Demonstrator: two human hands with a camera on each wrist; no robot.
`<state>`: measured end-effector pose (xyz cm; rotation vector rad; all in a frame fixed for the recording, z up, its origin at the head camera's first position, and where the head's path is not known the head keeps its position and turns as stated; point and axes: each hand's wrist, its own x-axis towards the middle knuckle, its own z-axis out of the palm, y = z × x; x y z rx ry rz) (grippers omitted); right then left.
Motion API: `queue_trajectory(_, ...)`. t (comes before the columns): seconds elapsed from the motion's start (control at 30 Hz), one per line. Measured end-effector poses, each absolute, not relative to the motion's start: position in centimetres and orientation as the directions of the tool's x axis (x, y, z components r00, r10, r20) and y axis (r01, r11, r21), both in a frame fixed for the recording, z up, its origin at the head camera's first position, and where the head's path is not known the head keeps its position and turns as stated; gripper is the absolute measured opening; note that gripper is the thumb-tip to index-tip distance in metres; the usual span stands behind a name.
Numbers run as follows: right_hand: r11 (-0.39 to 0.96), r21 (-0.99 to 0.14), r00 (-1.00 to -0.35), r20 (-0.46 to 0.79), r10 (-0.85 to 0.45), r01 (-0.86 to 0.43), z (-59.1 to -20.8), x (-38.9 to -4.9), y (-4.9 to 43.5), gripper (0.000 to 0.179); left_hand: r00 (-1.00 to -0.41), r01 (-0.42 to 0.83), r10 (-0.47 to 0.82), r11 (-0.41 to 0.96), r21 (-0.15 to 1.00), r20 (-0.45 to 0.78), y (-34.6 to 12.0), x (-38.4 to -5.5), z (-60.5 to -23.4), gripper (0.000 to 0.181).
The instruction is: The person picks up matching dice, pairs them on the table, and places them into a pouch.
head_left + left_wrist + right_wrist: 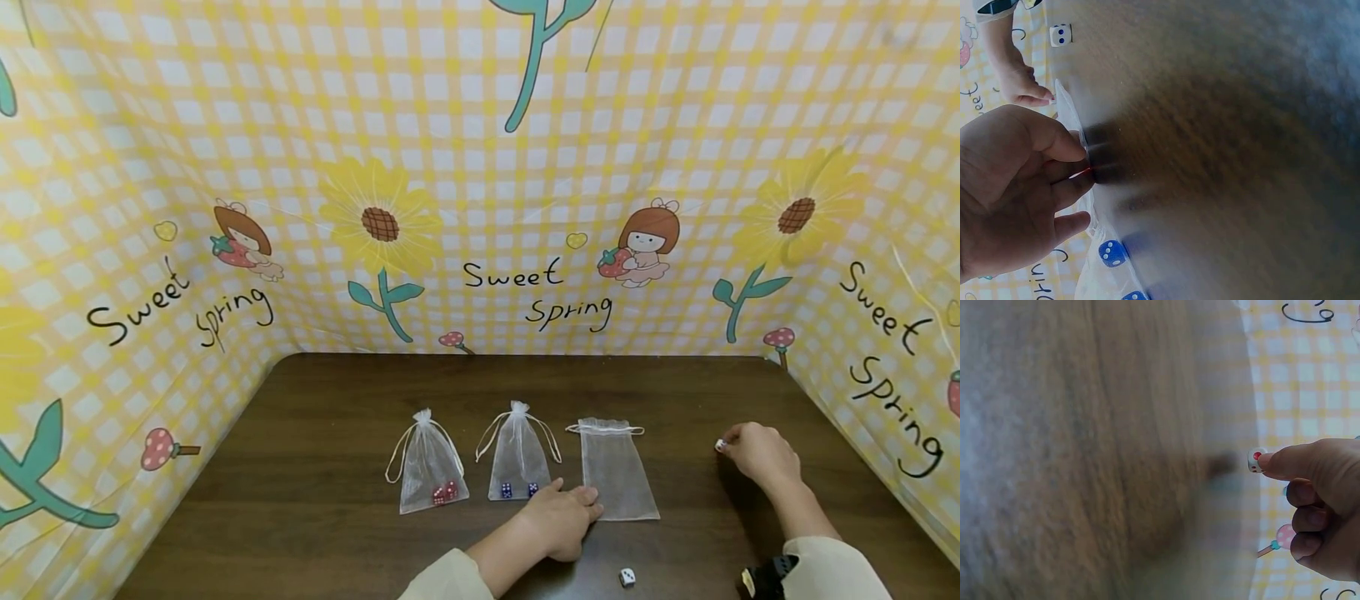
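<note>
My right hand [763, 454] pinches a white die [1255, 460] between thumb and index finger at the right of the table; its other fingers are curled in. Low over the table, my left hand [558, 521] rests its fingertips at the left edge of a flat white organza bag [618, 475]. No dice show in that bag. Just left of the hand lies a drawn-up organza bag [516, 454] with blue dice [1112, 253] at its bottom. Another white die [627, 577] sits near the table's front, right of my left hand.
Farthest left lies another drawn-up organza bag [423, 454] holding red dice [446, 493]. The dark wooden table [315, 442] is enclosed at the back and sides by a yellow checked cloth [480, 192].
</note>
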<state>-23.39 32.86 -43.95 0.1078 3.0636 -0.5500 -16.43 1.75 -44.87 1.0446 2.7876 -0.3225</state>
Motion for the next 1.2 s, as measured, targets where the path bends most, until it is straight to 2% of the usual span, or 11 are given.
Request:
queue_trajectory(0.13, 0.939, -0.341, -0.999, 0.009, 0.036, 0.03, -43.3, -22.6, 32.2, 0.019, -0.745, 0.663, 0.631, 0.734, -0.144, -0.215, 1.7, -16.4, -44.7, 0.06)
queue_trajectory(0.3, 0.938, -0.335, -0.995, 0.081, -0.059, -0.083, -42.2, -20.8, 30.6, 0.017, -0.744, 0.665, 0.632, 0.732, -0.148, -0.22, 1.8, -16.4, -44.7, 0.06)
queue_trajectory(0.53, 0.916, -0.31, -0.96, 0.199, -0.199, -0.254, -41.4, -18.1, 27.6, 0.014, -0.744, 0.664, 0.629, 0.734, -0.142, -0.226, 1.8, -16.6, -44.9, 0.06)
queue_trajectory(0.63, 0.912, -0.293, -0.947, 0.228, -0.226, -0.288, -41.3, -17.1, 26.4, 0.015, -0.746, 0.662, 0.626, 0.736, -0.144, -0.227, 1.8, -16.6, -44.9, 0.06)
queue_trajectory(1.0, 0.885, -0.256, -0.916, 0.206, -0.344, -0.39, -41.7, -14.5, 24.0, 0.014, -0.742, 0.667, 0.63, 0.73, -0.15, -0.229, 1.8, -16.5, -44.7, 0.059)
queue_trajectory(1.2, 0.841, -0.295, -0.891, 0.134, -0.433, -0.453, -42.6, -13.6, 23.2, 0.013, -0.744, 0.665, 0.629, 0.731, -0.155, -0.227, 1.7, -16.5, -44.6, 0.059)
